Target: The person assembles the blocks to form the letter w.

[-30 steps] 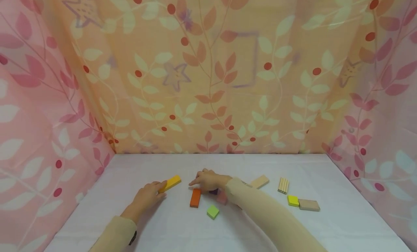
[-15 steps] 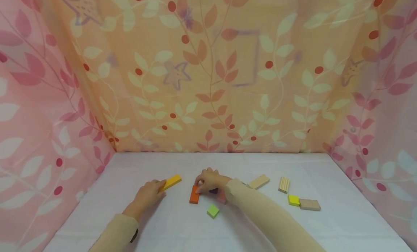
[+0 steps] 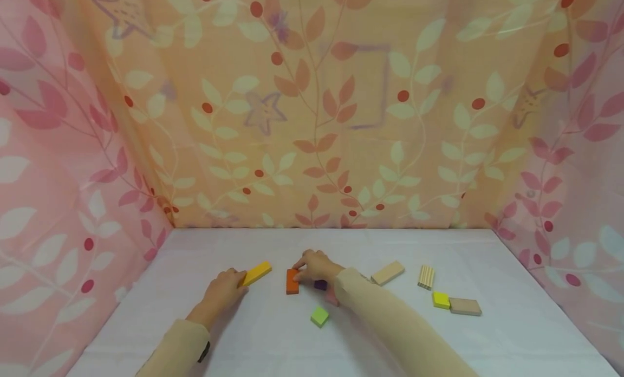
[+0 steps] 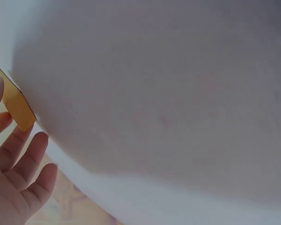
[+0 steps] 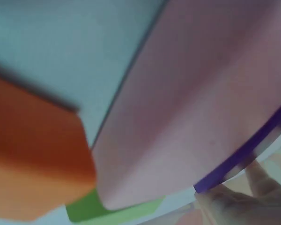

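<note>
My left hand [image 3: 221,290] pinches the near end of a long yellow block [image 3: 257,273] lying slantwise on the table; the left wrist view shows thumb and fingers at this block's [image 4: 21,110] end. To its right, my right hand [image 3: 319,267] holds an orange-red block [image 3: 292,286] between index finger and thumb, along its right side and far end. Beneath that hand lies a dark purple block [image 3: 320,285], partly covered. A pink block [image 3: 332,297] shows beside the sleeve. In the right wrist view, the hand [image 5: 248,201] sits behind the purple block [image 5: 239,159].
A light green block [image 3: 319,316] lies nearer me. On the right are a plain wooden block [image 3: 388,273], a striped block [image 3: 426,277], a yellow square block [image 3: 441,300] and another wooden block [image 3: 465,306]. Close to the right wrist camera stands an orange block [image 5: 37,154]. Patterned cloth surrounds the table.
My right hand's fingers came down onto the orange-red block, which has slid away from me and straightened. The left hand stays at the yellow block.
</note>
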Motion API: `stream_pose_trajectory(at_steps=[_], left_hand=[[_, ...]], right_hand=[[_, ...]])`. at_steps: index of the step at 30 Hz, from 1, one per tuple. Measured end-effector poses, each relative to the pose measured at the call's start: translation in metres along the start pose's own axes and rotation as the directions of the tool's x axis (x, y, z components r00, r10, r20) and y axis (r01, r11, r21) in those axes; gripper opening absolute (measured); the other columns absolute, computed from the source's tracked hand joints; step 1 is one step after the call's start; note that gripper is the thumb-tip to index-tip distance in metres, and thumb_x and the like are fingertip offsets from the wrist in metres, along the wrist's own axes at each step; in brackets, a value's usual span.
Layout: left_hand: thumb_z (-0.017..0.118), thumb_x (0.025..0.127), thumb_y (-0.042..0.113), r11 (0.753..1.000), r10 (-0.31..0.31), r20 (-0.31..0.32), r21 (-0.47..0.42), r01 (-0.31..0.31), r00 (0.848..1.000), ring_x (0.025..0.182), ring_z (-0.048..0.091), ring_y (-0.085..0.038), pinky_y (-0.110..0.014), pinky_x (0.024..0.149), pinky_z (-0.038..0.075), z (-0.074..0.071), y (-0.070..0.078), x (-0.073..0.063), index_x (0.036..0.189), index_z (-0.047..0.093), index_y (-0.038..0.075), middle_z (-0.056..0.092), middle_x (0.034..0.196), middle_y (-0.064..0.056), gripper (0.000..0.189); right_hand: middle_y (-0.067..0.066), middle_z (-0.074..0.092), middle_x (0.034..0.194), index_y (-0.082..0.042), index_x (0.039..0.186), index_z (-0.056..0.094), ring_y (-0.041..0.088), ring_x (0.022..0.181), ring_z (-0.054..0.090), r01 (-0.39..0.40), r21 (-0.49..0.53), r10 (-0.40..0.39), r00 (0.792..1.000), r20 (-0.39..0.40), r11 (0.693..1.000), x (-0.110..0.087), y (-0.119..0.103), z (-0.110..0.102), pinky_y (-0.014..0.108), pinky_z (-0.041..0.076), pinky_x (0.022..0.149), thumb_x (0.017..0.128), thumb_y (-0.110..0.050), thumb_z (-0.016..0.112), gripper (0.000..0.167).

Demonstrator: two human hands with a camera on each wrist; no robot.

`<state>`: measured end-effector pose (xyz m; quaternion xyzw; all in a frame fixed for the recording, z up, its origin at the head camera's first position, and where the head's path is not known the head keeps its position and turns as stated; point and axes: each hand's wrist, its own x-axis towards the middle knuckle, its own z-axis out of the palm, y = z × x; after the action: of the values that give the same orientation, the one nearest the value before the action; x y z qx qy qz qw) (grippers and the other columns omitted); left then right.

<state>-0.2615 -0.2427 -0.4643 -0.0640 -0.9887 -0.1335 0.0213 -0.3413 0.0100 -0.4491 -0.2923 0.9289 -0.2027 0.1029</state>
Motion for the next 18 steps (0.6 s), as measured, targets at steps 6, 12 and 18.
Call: stream_pose_trajectory(at_steps=[6, 12, 18], left_hand=[[0.075, 0.084, 0.016, 0.997, -0.052, -0.009, -0.053, 0.051, 0.999, 0.072, 0.051, -0.022, -0.041, 0.068, 0.047, 0.0, 0.006, -0.001, 0.102, 0.068, -0.004, 0.054, 0.079, -0.007, 0.028], [0.074, 0.079, 0.018, 0.991, -0.093, -0.025, -0.097, 0.09, 0.995, 0.065, 0.047, -0.018, -0.035, 0.06, 0.043, 0.002, 0.014, -0.012, 0.087, 0.066, -0.003, 0.053, 0.071, -0.004, 0.024], [0.074, 0.076, 0.019, 0.991, -0.1, -0.036, -0.089, 0.096, 0.994, 0.062, 0.047, -0.016, -0.033, 0.057, 0.044, 0.0, 0.025, -0.03, 0.086, 0.067, -0.003, 0.055, 0.07, -0.003, 0.026]], right_hand=[[0.019, 0.05, 0.14, -0.016, 0.117, 0.073, 0.05, 0.127, 0.04, -0.051, 0.036, 0.05, 0.998, 0.025, 0.998, 0.002, 0.0, 0.001, 0.064, 0.026, 0.104, 0.087, -0.03, 0.073, 0.033], [0.011, 0.049, 0.143, -0.018, 0.119, 0.072, 0.04, 0.134, 0.039, -0.14, 0.082, 0.136, 0.99, 0.045, 0.987, -0.004, -0.006, -0.003, 0.066, 0.023, 0.103, 0.089, -0.03, 0.072, 0.032], [0.008, 0.05, 0.143, -0.02, 0.112, 0.075, 0.034, 0.135, 0.039, -0.225, 0.166, 0.223, 0.974, 0.031, 0.96, -0.008, -0.012, -0.006, 0.069, 0.019, 0.098, 0.086, -0.029, 0.075, 0.027]])
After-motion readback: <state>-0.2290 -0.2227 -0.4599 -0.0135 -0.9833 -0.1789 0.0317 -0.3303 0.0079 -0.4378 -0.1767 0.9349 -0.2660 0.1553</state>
